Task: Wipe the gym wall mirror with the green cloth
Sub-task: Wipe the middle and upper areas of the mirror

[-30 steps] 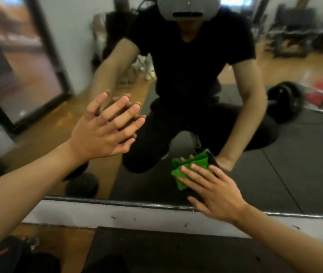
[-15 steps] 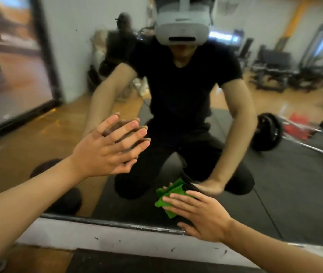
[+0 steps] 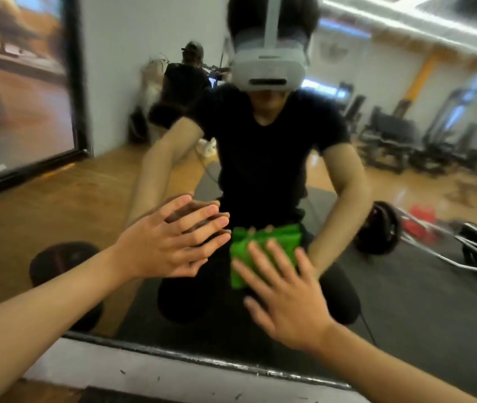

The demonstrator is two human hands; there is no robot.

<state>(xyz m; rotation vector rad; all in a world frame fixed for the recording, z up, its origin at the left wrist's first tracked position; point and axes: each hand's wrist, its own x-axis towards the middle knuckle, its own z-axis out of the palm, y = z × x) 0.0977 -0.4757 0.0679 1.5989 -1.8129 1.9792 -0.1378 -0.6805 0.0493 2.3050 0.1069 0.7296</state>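
A gym is showing in a large wall mirror (image 3: 435,315): a wood floor, a black mat, and rows of exercise machines (image 3: 391,141) blurring into the background on the right.

A folded green cloth (image 3: 286,242) is lying flat against the lower middle of the glass. The right hand (image 3: 286,303) is pressing it there, with the fingers (image 3: 272,257) straight and spread across the cloth and the palm below it. The left hand (image 3: 161,251) is just beside the cloth on the left, holding nothing. Its fingers are straight and close together, and the fingertips are meeting their own reflection on the glass. The two hands are near each other but not touching.

Behind the hands, the mirror is reflecting the person kneeling on the mat in black clothes, wearing a grey headset (image 3: 267,68), both arms reaching forward. A barbell (image 3: 379,231) with dark plates is lying on the mat to the right. A second person (image 3: 185,80) in dark clothes is standing farther back. A dark-framed panel (image 3: 28,97) is leaning at the far left. A scuffed white strip of wall (image 3: 173,379) is running under the mirror's bottom edge.
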